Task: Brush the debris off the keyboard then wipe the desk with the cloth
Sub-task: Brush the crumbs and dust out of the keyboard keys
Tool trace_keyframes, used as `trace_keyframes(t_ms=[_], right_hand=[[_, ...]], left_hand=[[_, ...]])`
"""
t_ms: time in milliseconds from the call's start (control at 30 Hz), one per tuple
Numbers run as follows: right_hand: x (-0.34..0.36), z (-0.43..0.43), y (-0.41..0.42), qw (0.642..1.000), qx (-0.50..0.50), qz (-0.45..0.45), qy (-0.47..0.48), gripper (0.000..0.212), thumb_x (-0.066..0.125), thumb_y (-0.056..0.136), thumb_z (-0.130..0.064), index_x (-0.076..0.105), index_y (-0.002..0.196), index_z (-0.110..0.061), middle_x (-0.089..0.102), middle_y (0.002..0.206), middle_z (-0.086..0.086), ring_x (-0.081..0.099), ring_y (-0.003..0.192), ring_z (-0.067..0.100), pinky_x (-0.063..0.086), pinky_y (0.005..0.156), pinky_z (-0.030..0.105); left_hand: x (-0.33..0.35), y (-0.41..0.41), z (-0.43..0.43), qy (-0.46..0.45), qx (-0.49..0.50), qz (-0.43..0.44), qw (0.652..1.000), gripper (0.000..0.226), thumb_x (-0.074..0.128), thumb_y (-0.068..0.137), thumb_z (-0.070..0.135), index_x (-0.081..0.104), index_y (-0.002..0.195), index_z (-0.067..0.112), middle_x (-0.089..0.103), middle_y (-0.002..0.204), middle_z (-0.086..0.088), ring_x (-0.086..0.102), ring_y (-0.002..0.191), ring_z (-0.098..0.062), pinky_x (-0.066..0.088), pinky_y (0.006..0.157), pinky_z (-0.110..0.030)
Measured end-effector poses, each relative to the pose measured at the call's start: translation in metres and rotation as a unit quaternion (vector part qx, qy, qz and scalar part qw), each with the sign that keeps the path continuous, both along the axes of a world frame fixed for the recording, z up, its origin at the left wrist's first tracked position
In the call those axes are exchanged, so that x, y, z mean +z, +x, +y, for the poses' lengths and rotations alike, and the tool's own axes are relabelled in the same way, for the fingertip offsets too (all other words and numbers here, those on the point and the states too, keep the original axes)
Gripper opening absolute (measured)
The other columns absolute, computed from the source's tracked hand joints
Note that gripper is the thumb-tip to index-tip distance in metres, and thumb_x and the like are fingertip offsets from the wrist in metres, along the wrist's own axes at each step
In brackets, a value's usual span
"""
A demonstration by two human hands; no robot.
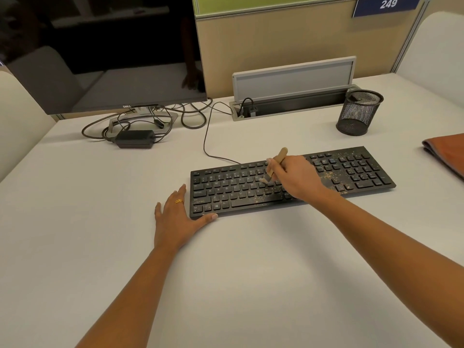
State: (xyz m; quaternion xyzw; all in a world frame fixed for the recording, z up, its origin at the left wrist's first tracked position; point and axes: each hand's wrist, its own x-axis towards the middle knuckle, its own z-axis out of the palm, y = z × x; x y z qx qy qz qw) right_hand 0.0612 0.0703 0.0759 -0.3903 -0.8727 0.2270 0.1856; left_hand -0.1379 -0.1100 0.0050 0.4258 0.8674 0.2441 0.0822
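Your right hand (293, 177) grips the brush (275, 163), bristles on the keyboard (351, 172); debris (329, 175) lies rightward along its length. Left hand (175, 217), flat, braces the corner. Cloth (447, 151) sits farther right.

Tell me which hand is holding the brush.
The right hand grips the brush over the keyboard; the left hand holds nothing, resting flat on the desk at the keyboard's left corner.
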Motion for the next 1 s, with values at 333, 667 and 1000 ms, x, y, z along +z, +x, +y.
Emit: trace_keyframes(t_ms=[333, 667, 1000], right_hand=[[0.002, 0.006, 0.002, 1.0, -0.005, -0.016, 0.021, 0.041, 0.032, 0.1, -0.038, 0.055, 0.072, -0.02, 0.056, 0.066, -0.003, 0.052, 0.067, 0.016, 0.043, 0.066, 0.032], [0.0, 0.003, -0.002, 1.0, 0.003, -0.014, 0.012, 0.043, 0.032, 0.1, -0.038, 0.062, 0.079, -0.014, 0.058, 0.066, -0.003, 0.053, 0.064, 0.014, 0.042, 0.06, 0.029], [0.005, 0.015, 0.009, 0.997, 0.065, -0.039, -0.036, 0.044, 0.034, 0.099, -0.042, 0.057, 0.065, -0.025, 0.062, 0.069, -0.006, 0.048, 0.056, 0.003, 0.035, 0.055, 0.025]], left_hand=[[0.0, 0.001, 0.0, -0.001, -0.001, 0.003, 1.0, 0.118, 0.053, 0.057, 0.079, 0.017, 0.152, 0.018, 0.027, 0.156, 0.0, 0.019, 0.145, -0.014, 0.0, 0.119, -0.042], [0.0, 0.001, 0.0, 0.006, 0.0, 0.001, 1.0, 0.121, 0.051, 0.054, 0.081, 0.018, 0.151, 0.017, 0.03, 0.154, 0.0, 0.02, 0.144, -0.013, 0.0, 0.119, -0.042], [-0.001, 0.0, 0.0, 0.005, 0.0, 0.003, 1.0, 0.12, 0.051, 0.055, 0.081, 0.018, 0.151, 0.018, 0.029, 0.155, 0.0, 0.021, 0.144, -0.013, 0.0, 0.119, -0.041]])
